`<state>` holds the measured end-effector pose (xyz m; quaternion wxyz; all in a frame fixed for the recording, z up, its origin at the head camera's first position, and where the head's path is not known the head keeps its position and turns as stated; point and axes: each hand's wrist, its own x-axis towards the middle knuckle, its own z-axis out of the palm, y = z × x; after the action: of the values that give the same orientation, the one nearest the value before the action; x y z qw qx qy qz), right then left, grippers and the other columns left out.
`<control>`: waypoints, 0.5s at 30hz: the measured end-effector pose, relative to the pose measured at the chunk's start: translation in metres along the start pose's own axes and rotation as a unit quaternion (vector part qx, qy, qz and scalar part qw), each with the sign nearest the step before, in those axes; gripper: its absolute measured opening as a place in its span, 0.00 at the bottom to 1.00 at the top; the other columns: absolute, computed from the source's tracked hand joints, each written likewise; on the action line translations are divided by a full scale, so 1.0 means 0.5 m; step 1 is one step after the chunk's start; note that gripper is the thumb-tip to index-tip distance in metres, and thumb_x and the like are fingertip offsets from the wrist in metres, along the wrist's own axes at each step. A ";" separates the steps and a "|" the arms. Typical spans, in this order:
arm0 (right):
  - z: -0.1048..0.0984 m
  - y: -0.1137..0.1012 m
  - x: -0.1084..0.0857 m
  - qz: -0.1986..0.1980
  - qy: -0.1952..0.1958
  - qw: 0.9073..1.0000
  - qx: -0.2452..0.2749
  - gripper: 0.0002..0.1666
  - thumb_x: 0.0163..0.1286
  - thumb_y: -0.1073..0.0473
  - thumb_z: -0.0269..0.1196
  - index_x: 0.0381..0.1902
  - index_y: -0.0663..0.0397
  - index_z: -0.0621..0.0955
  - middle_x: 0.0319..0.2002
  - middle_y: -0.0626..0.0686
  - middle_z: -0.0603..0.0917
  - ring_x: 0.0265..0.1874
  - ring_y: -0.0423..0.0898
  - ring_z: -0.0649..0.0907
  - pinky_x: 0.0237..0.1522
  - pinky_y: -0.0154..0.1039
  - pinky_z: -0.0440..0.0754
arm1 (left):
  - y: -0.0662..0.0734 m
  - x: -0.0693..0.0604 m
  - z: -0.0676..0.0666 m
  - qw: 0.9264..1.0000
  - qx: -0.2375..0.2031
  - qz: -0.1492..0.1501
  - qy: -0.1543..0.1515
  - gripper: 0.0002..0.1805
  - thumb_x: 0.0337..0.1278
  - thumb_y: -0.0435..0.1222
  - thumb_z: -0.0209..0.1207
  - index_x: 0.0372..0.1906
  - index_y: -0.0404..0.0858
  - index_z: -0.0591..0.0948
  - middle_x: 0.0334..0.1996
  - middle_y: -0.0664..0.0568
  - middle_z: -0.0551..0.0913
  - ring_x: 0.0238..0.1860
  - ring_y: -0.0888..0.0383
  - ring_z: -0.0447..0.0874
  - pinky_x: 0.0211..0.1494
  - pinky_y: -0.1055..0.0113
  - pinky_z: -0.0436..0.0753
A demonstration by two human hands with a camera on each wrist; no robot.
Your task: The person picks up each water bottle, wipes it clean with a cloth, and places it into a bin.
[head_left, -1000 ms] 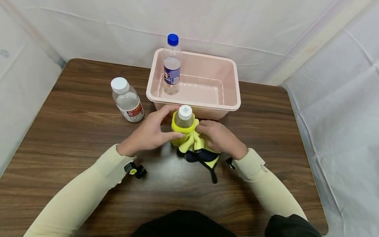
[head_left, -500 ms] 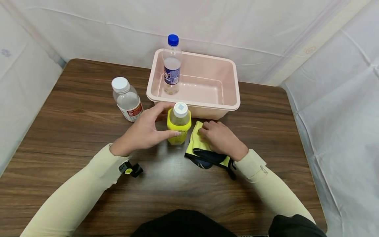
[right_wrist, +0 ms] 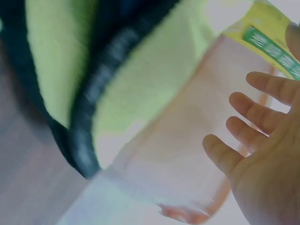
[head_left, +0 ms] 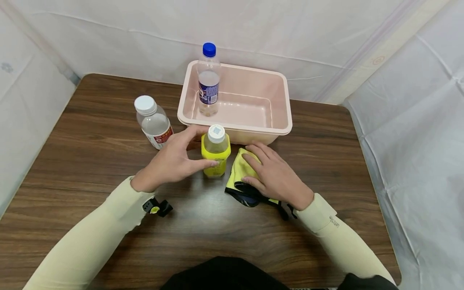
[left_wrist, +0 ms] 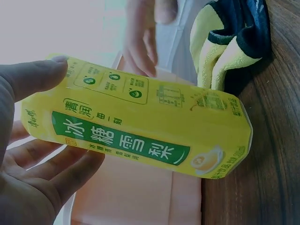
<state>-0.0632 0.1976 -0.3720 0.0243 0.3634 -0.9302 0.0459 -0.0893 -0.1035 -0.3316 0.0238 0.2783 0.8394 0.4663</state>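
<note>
A yellow-labelled drink bottle (head_left: 215,160) with a white cap stands upright on the table in front of the pink bin. My left hand (head_left: 174,158) holds it from the left, thumb on the near side and fingers behind; the left wrist view shows the thumb and fingers on the bottle's yellow label (left_wrist: 126,124). Right of the bottle lies a folded yellow cloth (head_left: 240,167) with dark edging. My right hand (head_left: 277,173) is over this cloth, fingers extended. In the right wrist view those fingers (right_wrist: 255,112) are spread, with the cloth (right_wrist: 145,84) apart from them.
The pink bin (head_left: 253,138) stands behind, with a blue-capped clear bottle (head_left: 208,90) upright at its left end. A white-capped clear bottle (head_left: 155,123) is left of my left hand. The wooden table (head_left: 214,237) meets white sheeting (head_left: 272,32) at the back.
My left hand has shifted left with the yellow bottle, away from the cloth. The right hand has let go of the cloth, which now lies flatter and folded, and its fingers have straightened.
</note>
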 end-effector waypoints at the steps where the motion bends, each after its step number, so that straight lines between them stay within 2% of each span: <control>1: -0.008 -0.001 -0.003 0.001 0.006 1.000 0.001 0.39 0.80 0.33 0.52 0.74 0.53 0.72 0.75 0.60 0.69 0.80 0.58 0.62 0.82 0.53 0.62 | 0.000 0.000 -0.001 1.000 0.004 0.001 0.002 0.40 0.50 0.37 0.80 0.68 0.38 0.74 0.66 0.46 0.81 0.63 0.47 0.84 0.65 0.47 0.85; 7: -0.046 0.003 -0.015 0.006 0.042 0.999 -0.007 0.49 0.80 0.25 0.32 0.78 0.53 0.68 0.79 0.58 0.65 0.83 0.58 0.57 0.84 0.54 0.55 | 0.003 0.000 -0.007 1.000 0.020 0.022 0.006 0.40 0.47 0.36 0.81 0.67 0.38 0.75 0.64 0.46 0.83 0.61 0.48 0.85 0.62 0.49 0.86; 11: -0.063 0.009 -0.019 0.012 0.056 0.998 -0.018 0.51 0.78 0.23 0.29 0.79 0.52 0.65 0.81 0.57 0.62 0.83 0.59 0.57 0.84 0.55 0.54 | 0.005 -0.001 -0.010 0.999 0.029 0.028 0.008 0.40 0.46 0.36 0.81 0.66 0.37 0.75 0.63 0.46 0.84 0.60 0.49 0.86 0.61 0.49 0.86; 15: -0.075 0.018 -0.021 0.038 0.047 0.998 -0.016 0.53 0.77 0.21 0.28 0.82 0.50 0.61 0.83 0.56 0.59 0.83 0.59 0.57 0.85 0.56 0.52 | 0.009 -0.001 -0.014 0.999 0.034 0.025 0.007 0.40 0.46 0.36 0.81 0.66 0.38 0.76 0.63 0.46 0.84 0.61 0.48 0.85 0.63 0.48 0.85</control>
<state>-0.0613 0.2150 -0.3359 0.0720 0.3247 -0.9418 0.0485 -0.0890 -0.1072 -0.3244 -0.0035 0.2963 0.8479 0.4396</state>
